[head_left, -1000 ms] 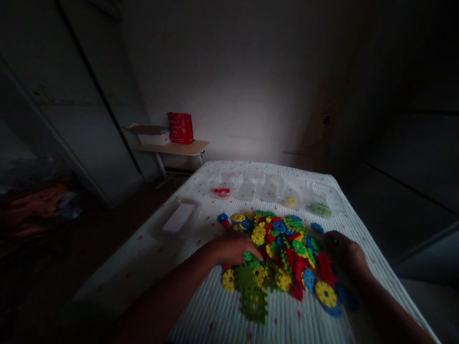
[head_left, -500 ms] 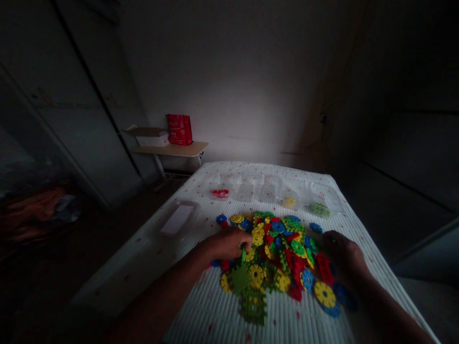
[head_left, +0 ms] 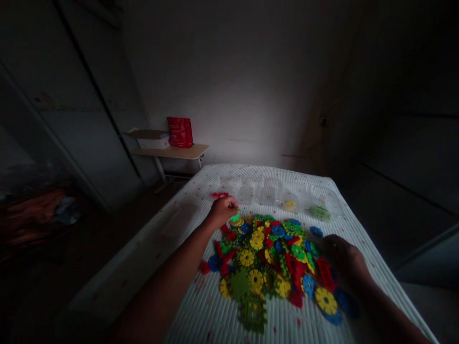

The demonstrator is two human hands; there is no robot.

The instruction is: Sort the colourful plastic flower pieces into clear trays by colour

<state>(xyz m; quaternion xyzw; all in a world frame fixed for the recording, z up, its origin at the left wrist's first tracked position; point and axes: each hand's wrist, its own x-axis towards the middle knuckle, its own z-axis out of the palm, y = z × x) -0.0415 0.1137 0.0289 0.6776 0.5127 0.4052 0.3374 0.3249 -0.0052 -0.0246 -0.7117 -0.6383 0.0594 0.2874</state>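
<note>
A bright green notched disc [head_left: 235,217] is pinched in the fingers of my left hand [head_left: 224,209], above the far left edge of a heap of plastic building pieces. The heap mixes yellow discs [head_left: 246,258], blue discs [head_left: 307,285], red pieces [head_left: 324,272] and green square pieces [head_left: 253,313]. My right hand [head_left: 342,253] rests at the heap's right side, near a blue disc [head_left: 316,231]. Its fingers are curled and dark, and what they hold, if anything, is hidden.
Clear plastic containers stand in a row along the far side; one has a yellow piece [head_left: 289,205], another a green piece [head_left: 320,213]. A red piece [head_left: 219,194] lies in the leftmost. Behind, a small table [head_left: 179,152] bears a red bag [head_left: 180,132] and a box [head_left: 153,142].
My left hand has lifted away from the heap, moving forward and slightly left with the green disc. Red and blue pieces it covered now show. My right hand stays nearly still.
</note>
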